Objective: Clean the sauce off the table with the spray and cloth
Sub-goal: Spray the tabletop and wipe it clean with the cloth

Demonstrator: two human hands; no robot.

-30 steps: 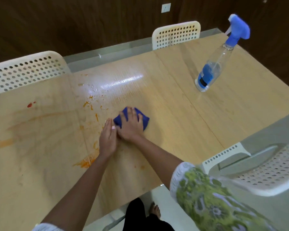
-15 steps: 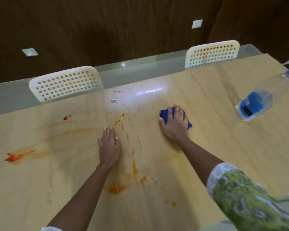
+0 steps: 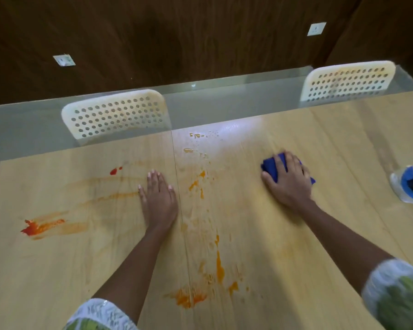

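The sauce (image 3: 218, 265) still streaks the middle of the surface (image 3: 57, 270), with a red-orange smear (image 3: 42, 227) at the left and a small red spot (image 3: 113, 171) farther back; a few wet droplets (image 3: 196, 135) sit near the far edge. The cloth (image 3: 270, 166) lies flat to the right of the streaks, under the right hand (image 3: 287, 181), whose fingers curl over it and press it down, so that grip is clamped on the cloth. The left hand (image 3: 159, 200) rests flat on the surface with fingers straight, holding nothing, just left of the centre seam. The spray (image 3: 411, 182) stands at the right edge, only its base in view. A second ago the two hands were touching beside the streaks; half a second ago the cloth had already slid right, and now it sits farther right again, well apart from the left hand. That sweep has left the wood under it looking only faintly tinted, which I judge as progress, but most of the sauce remains. The view has also swung left, taking most of the spray out of frame.
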